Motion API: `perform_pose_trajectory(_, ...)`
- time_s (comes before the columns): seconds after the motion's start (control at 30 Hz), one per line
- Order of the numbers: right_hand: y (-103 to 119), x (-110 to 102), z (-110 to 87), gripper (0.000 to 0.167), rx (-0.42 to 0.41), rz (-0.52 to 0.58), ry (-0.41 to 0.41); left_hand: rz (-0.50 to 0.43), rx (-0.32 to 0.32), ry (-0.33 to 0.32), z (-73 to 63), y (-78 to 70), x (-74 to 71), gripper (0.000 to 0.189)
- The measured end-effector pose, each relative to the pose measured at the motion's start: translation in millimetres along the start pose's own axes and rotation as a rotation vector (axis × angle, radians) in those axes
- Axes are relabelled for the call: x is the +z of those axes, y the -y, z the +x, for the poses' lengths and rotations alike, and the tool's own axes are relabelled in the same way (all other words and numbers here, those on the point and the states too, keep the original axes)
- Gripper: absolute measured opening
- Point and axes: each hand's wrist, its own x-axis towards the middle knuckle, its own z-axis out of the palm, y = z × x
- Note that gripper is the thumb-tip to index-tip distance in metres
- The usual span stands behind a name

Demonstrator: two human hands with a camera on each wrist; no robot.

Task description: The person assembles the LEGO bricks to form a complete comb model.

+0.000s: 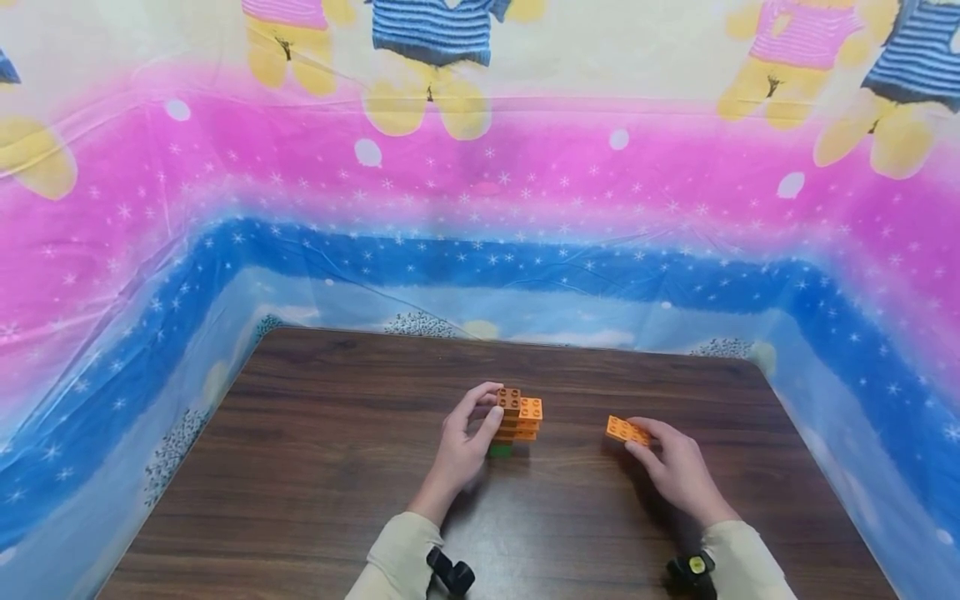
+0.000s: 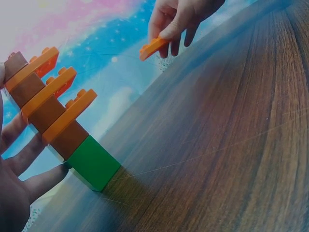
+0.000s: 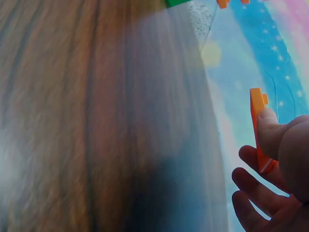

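Note:
A stacked tower of toy building bricks (image 1: 510, 421) stands on the table, left of the right hand. Its base is a green brick (image 2: 93, 163); above it brown bricks (image 2: 47, 112) alternate with flat orange ones (image 2: 72, 115) that jut out to one side, and a brown brick tops it. My left hand (image 1: 463, 440) holds the tower from its left side, thumb near the top and fingers spread down the far side. Between thumb and fingers, my right hand (image 1: 681, 473) pinches a flat orange brick (image 1: 624, 429), raised over the table with its studs up.
The dark wood-grain table (image 1: 315, 467) spreads around both hands. A patterned cloth (image 1: 480, 200) in pink and blue hangs behind it and along both sides. Black wrist mounts (image 1: 450, 572) sit at the cuffs of the light sleeves (image 1: 397, 557).

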Motion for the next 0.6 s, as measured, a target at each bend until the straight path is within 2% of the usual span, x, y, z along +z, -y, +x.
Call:
perform_pose_trajectory(0.27,18.3,-1.4,8.7,0.040,-0.080,0.048,-0.015,-0.005,0.004,-0.006,0.4,-0.1,0.4,0.035)
perform_pose_trajectory(0.6,47.5,-5.6,19.5,0.038,-0.138,0.082,-0.009,-0.007,-0.010,-0.001,-0.4,-0.2,0.8,0.035)
